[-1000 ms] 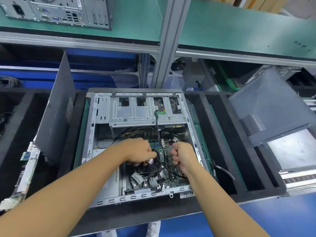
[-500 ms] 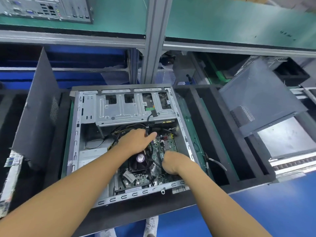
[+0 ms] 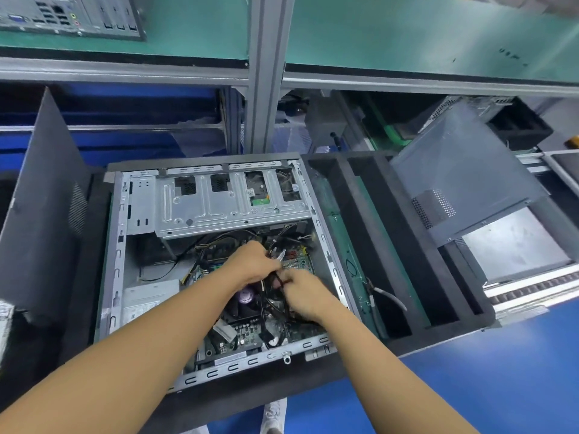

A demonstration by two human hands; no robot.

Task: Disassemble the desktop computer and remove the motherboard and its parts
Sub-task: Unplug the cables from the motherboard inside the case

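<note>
An open desktop case (image 3: 119, 245) lies flat in a black foam tray, its silver drive cage (image 3: 219, 208) at the far side. The green motherboard (image 3: 250, 332) with a black CPU fan (image 3: 244, 303) fills the lower right of the case. My left hand (image 3: 250, 261) reaches in above the fan and pinches a bundle of black cables (image 3: 269, 296). My right hand (image 3: 305, 297) sits just below and right of it, fingers curled round the same cables. The power supply (image 3: 147, 300) lies at the lower left inside the case.
A dark side panel (image 3: 44, 214) leans upright left of the case. Black foam slots (image 3: 376, 252) and a loose cable (image 3: 388, 297) lie to the right, then a grey panel (image 3: 463, 173). Another computer (image 3: 72, 14) stands on the green shelf (image 3: 407, 32) above.
Both hands came together over the middle of the board. The left hand, open half a second ago, now pinches the cables; the right hand moved up to them.
</note>
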